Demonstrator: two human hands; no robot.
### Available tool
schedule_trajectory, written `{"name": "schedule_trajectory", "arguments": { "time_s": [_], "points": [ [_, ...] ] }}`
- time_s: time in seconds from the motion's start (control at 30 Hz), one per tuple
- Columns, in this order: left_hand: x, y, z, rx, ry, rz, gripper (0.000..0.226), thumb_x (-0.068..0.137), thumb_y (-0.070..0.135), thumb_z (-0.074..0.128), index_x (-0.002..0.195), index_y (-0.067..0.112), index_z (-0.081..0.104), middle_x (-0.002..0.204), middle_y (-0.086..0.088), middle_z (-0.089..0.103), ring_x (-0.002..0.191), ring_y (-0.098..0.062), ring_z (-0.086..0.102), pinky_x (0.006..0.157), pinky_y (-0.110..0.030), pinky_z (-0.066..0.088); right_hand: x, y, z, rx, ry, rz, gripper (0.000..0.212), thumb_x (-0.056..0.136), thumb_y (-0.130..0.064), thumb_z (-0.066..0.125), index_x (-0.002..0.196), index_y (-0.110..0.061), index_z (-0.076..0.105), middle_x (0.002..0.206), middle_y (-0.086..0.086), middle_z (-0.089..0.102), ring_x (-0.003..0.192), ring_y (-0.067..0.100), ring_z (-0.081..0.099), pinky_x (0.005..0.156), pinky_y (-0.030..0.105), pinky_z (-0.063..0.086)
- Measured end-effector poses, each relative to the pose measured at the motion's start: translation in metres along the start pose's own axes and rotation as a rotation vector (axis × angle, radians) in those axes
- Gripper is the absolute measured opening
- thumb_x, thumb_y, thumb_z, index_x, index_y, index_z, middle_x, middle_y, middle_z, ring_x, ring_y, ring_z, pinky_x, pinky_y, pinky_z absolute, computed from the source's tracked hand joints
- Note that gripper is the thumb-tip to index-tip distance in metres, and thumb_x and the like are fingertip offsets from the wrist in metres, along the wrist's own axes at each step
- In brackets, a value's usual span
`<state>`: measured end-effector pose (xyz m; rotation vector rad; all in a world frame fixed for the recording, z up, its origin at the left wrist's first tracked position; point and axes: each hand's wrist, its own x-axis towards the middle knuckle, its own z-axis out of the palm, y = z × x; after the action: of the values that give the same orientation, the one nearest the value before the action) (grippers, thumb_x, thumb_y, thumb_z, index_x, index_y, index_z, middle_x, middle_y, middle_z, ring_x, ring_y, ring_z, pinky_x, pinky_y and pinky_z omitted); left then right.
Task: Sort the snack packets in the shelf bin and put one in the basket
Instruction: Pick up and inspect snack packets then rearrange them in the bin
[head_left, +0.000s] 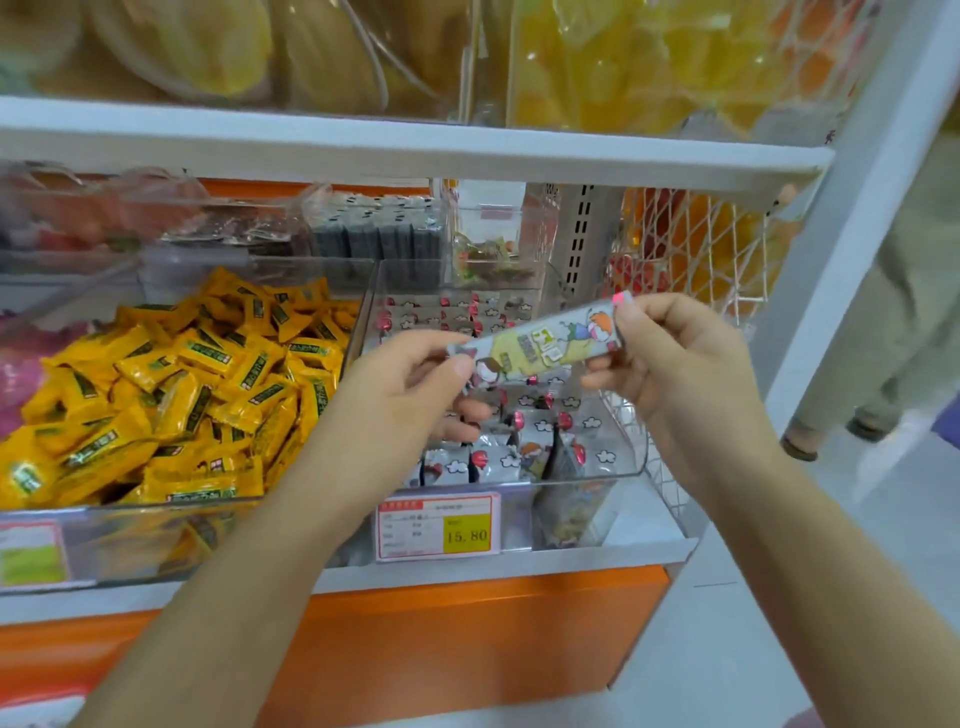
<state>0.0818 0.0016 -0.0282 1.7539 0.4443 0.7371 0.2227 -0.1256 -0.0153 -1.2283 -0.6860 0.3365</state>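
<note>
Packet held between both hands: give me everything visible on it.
The packet is a long, narrow, glossy wrapper that looks like foil or plastic. It is grey-white with a pale yellow-green centre panel, cartoon figures near both ends and a pink tip at the upper right. The print is unreadable. It looks sealed and lies roughly level, with the right end higher. The left hand pinches its left end and the right hand pinches its right. It sits above the clear bin of similar packets, touching none.
</note>
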Motion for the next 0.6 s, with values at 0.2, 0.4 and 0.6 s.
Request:
{"name": "schedule_trajectory", "arguments": {
  "time_s": [0.2,0.4,0.6],
  "points": [
    [0.005,-0.001,0.002,-0.236,0.112,-0.195,0.025,0.101,0.020,0.032,0.104,0.016,0.056,0.082,-0.013,0.067,0.051,-0.016,0.058,0.041,-0.025,0.046,0.000,0.011,-0.001,0.236,-0.163,0.170,0.013,0.071,-0.013,0.064,0.079,-0.003,0.060,0.062,0.005,0.066,0.061,0.015,0.067,0.058,0.018,0.054],
    [0.005,-0.005,0.008,-0.120,0.174,-0.102,0.026,0.101,0.028,0.027,0.095,0.019,0.051,0.050,-0.004,0.054,0.033,-0.011,0.033,0.032,-0.019,0.024,0.003,0.014,-0.002,0.335,-0.167,0.200,0.024,0.068,-0.001,0.060,0.091,0.006,0.058,0.069,0.011,0.068,0.062,0.016,0.069,0.059,0.018,0.055],
    [0.005,0.001,0.001,-0.294,0.009,-0.110,0.026,0.100,0.019,0.035,0.112,0.004,0.051,0.057,-0.003,0.050,0.035,-0.006,0.031,0.032,-0.016,0.024,0.004,0.017,-0.007,0.294,-0.095,0.179,0.011,0.082,0.010,0.054,0.084,0.000,0.058,0.066,0.011,0.069,0.063,0.017,0.070,0.059,0.019,0.055]
  ]
}}
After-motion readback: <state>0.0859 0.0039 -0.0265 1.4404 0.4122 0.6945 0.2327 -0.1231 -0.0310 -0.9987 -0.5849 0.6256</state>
